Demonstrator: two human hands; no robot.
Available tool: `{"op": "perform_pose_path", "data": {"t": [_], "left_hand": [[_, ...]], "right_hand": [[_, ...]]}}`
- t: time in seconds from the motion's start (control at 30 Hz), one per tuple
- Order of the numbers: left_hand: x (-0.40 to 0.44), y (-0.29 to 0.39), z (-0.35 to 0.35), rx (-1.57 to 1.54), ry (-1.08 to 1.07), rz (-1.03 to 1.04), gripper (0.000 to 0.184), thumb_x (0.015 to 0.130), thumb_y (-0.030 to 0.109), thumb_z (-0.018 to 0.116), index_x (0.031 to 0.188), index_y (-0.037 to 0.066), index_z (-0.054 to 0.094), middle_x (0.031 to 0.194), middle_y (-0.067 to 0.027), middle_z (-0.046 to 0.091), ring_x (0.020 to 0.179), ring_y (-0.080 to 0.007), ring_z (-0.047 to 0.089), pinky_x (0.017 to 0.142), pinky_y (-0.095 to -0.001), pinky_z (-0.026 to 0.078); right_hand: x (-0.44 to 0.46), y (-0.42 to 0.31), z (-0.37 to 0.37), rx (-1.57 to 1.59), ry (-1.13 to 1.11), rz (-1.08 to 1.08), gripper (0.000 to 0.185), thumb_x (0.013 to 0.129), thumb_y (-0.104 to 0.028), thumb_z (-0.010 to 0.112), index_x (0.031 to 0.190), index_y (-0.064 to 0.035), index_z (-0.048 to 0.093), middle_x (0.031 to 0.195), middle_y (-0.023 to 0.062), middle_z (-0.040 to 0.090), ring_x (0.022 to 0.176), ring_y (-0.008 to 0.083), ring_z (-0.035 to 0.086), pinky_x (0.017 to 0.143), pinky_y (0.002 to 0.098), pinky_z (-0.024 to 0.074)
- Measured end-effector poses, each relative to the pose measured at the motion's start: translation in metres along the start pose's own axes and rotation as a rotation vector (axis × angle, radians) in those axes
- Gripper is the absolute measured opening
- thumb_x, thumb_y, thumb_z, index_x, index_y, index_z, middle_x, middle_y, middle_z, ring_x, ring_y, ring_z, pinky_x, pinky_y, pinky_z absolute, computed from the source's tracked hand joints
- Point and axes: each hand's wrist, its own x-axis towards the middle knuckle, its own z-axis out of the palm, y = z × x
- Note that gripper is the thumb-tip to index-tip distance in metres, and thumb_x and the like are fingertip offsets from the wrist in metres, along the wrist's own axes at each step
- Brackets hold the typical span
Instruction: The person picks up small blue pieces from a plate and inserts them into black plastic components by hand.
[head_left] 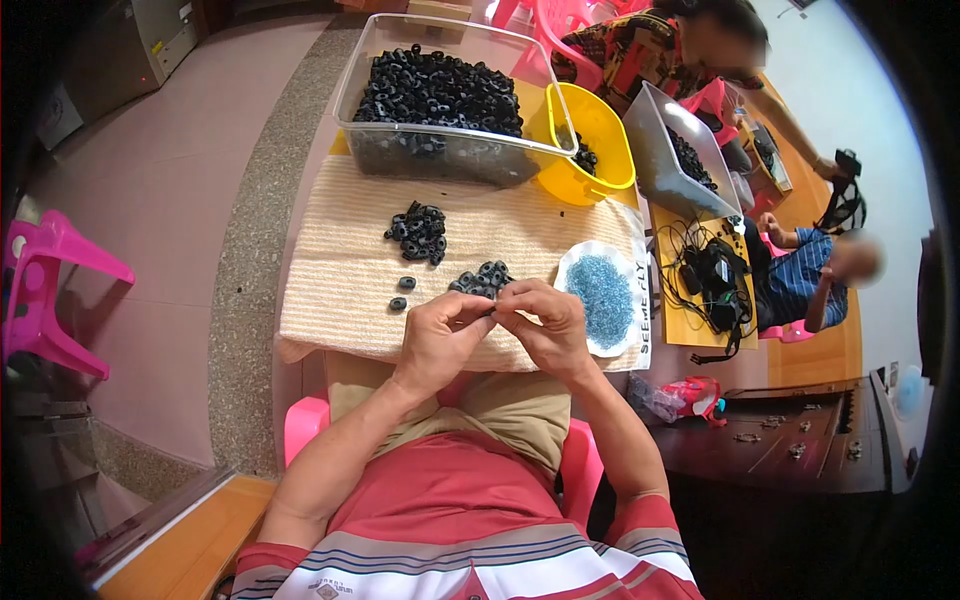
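Note:
My left hand [440, 338] and my right hand [545, 325] meet over the near part of a striped towel [340, 240]. The fingertips of my left hand are closed on a small black part [489, 312], mostly hidden by the fingers. Touching or almost touching it, my right hand is pinched too; what it grips is too small to tell. Just beyond the fingers lies a pile of black oval parts [480, 277], and a second pile [418, 230] sits farther off. Two loose parts [402, 293] rest at the left. A scalloped white plate [568, 268] of small clear-blue pieces [605, 300] stands beside my right hand.
A clear bin [450, 158] full of black parts, a yellow tub [600, 185] and another bin [655, 165] line the far side. Cables [680, 260] and black devices lie at right. Two people [640, 50] [815, 265] are nearby. A pink stool [60, 290] stands left.

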Motion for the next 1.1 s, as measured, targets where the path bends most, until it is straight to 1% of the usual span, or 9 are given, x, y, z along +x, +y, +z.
{"op": "perform_pose_path", "data": {"t": [0.13, 0.33, 0.43, 0.53, 0.6, 0.73, 0.83, 0.93, 1.1], "left_hand": [[0.001, 0.002, -0.002, 0.019, 0.001, -0.002, 0.018, 0.088, 0.004, 0.078, 0.105, 0.000, 0.075, 0.096, -0.0075, 0.074, 0.088, -0.0118, 0.071, 0.076, -0.0263, 0.057], [0.000, 0.002, -0.003, 0.050, -0.009, 0.048, 0.018, 0.087, 0.004, 0.078, 0.104, 0.000, 0.075, 0.095, -0.0079, 0.075, 0.087, -0.0113, 0.071, 0.074, -0.0257, 0.057], [0.000, -0.002, -0.003, 0.077, -0.020, 0.062, 0.018, 0.087, 0.004, 0.078, 0.104, 0.000, 0.075, 0.094, -0.0080, 0.075, 0.085, -0.0108, 0.071, 0.073, -0.0254, 0.057], [-0.001, 0.002, -0.003, 0.052, -0.037, 0.018, 0.016, 0.086, 0.003, 0.078, 0.101, 0.000, 0.075, 0.092, -0.0063, 0.075, 0.083, -0.0093, 0.070, 0.073, -0.0251, 0.056], [-0.002, 0.005, -0.004, 0.023, -0.056, -0.030, 0.013, 0.086, 0.002, 0.078, 0.098, 0.001, 0.074, 0.090, -0.0046, 0.075, 0.082, -0.0080, 0.069, 0.072, -0.0247, 0.056], [-0.002, 0.007, -0.005, -0.014, -0.090, -0.028, 0.010, 0.085, 0.001, 0.078, 0.091, 0.001, 0.070, 0.086, -0.0018, 0.073, 0.080, -0.0061, 0.067, 0.072, -0.0244, 0.055], [-0.002, 0.006, -0.004, -0.028, -0.106, -0.031, 0.012, 0.084, 0.001, 0.078, 0.089, 0.001, 0.067, 0.083, -0.0015, 0.072, 0.079, -0.0061, 0.067, 0.071, -0.0245, 0.055], [-0.002, 0.004, -0.005, 0.013, -0.107, -0.017, 0.013, 0.083, 0.001, 0.078, 0.088, 0.001, 0.066, 0.081, -0.0016, 0.071, 0.078, -0.0065, 0.067, 0.071, -0.0245, 0.055], [0.001, 0.008, -0.008, 0.060, -0.086, -0.026, 0.015, 0.082, 0.002, 0.080, 0.087, 0.002, 0.066, 0.081, -0.0020, 0.071, 0.077, -0.0063, 0.067, 0.070, -0.0244, 0.055]], "right_hand": [[-0.001, 0.002, 0.002, 0.008, 0.003, -0.004, 0.018, 0.081, 0.005, 0.078, 0.096, -0.0023, 0.072, 0.094, 0.0081, 0.072, 0.086, 0.0166, 0.069, 0.076, 0.0283, 0.0541], [0.004, -0.008, -0.004, -0.132, -0.062, -0.039, 0.017, 0.080, 0.003, 0.079, 0.094, -0.0025, 0.071, 0.095, 0.0106, 0.073, 0.085, 0.0221, 0.072, 0.074, 0.0305, 0.0552], [0.003, -0.005, -0.005, -0.139, -0.084, -0.042, 0.018, 0.080, 0.005, 0.078, 0.094, -0.0010, 0.069, 0.094, 0.0132, 0.071, 0.084, 0.0265, 0.071, 0.073, 0.0330, 0.0559], [0.003, -0.005, -0.008, -0.125, -0.112, -0.022, 0.016, 0.081, 0.005, 0.076, 0.095, -0.0003, 0.070, 0.093, 0.0125, 0.071, 0.084, 0.0245, 0.071, 0.075, 0.0317, 0.0552], [0.000, 0.000, -0.009, 0.029, -0.124, 0.076, 0.013, 0.083, 0.005, 0.075, 0.095, 0.0004, 0.070, 0.092, 0.0107, 0.070, 0.084, 0.0206, 0.070, 0.076, 0.0302, 0.0544], [-0.006, 0.000, -0.011, 0.271, -0.134, 0.308, 0.007, 0.087, 0.002, 0.074, 0.094, 0.0019, 0.071, 0.090, 0.0062, 0.069, 0.085, 0.0130, 0.067, 0.077, 0.0276, 0.0526], [-0.007, 0.008, -0.013, 0.396, -0.169, 0.412, 0.005, 0.088, 0.001, 0.073, 0.092, 0.0022, 0.071, 0.091, 0.0039, 0.069, 0.086, 0.0108, 0.065, 0.077, 0.0269, 0.0520], [-0.007, 0.010, -0.018, 0.348, -0.205, 0.446, 0.007, 0.086, 0.003, 0.076, 0.092, 0.0038, 0.071, 0.095, 0.0063, 0.069, 0.088, 0.0125, 0.064, 0.079, 0.0257, 0.0522], [-0.007, 0.010, -0.008, 0.358, -0.111, 0.413, 0.006, 0.086, 0.002, 0.077, 0.090, 0.0024, 0.072, 0.093, 0.0056, 0.070, 0.087, 0.0114, 0.064, 0.078, 0.0254, 0.0518]]}}
